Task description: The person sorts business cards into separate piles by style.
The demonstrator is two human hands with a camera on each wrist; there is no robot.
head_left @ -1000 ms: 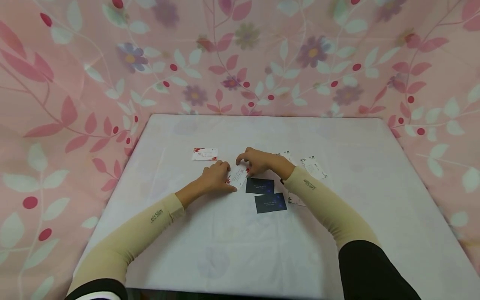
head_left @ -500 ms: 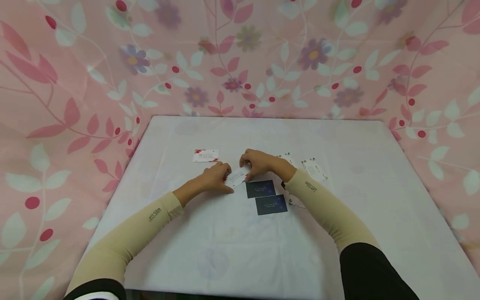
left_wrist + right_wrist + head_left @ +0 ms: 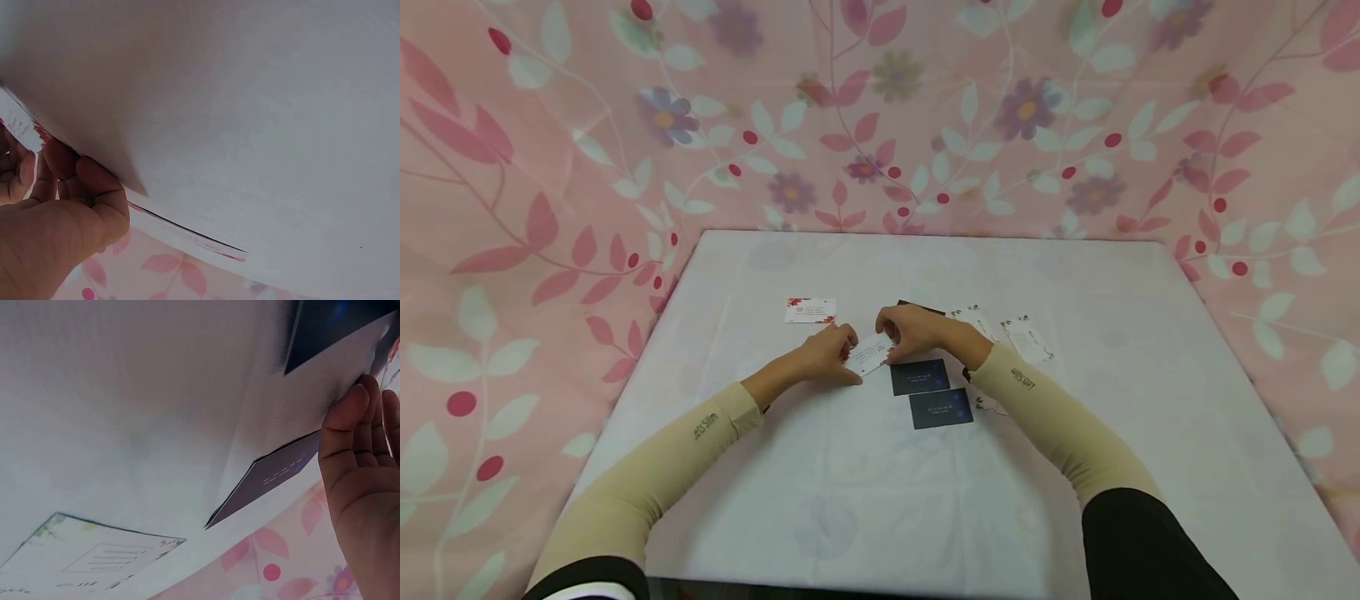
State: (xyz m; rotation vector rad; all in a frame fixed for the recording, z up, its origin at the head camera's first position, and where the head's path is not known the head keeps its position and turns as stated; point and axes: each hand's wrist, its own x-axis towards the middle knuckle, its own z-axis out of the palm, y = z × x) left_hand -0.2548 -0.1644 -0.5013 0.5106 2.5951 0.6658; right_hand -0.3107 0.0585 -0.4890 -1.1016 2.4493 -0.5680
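Observation:
A white business card with red flowers is between both hands near the middle of the table. My left hand pinches its left end, the fingers bent in the left wrist view. From the other side my right hand pinches the right end with thumb and fingertips; the right wrist view catches only a sliver of that card. A matching red-flowered card lies flat beyond the left hand. Two dark blue cards, an upper one and a lower one, lie below the right hand.
Another dark card shows partly behind the right hand. White cards with leafy corners lie right of it: one is fully visible, one and one are partly covered by the right arm. White cloth covers the table.
The card between the hands has turned flatter and shifted slightly left. The left hand has moved a little left and the dark card behind the right hand has come into sight.

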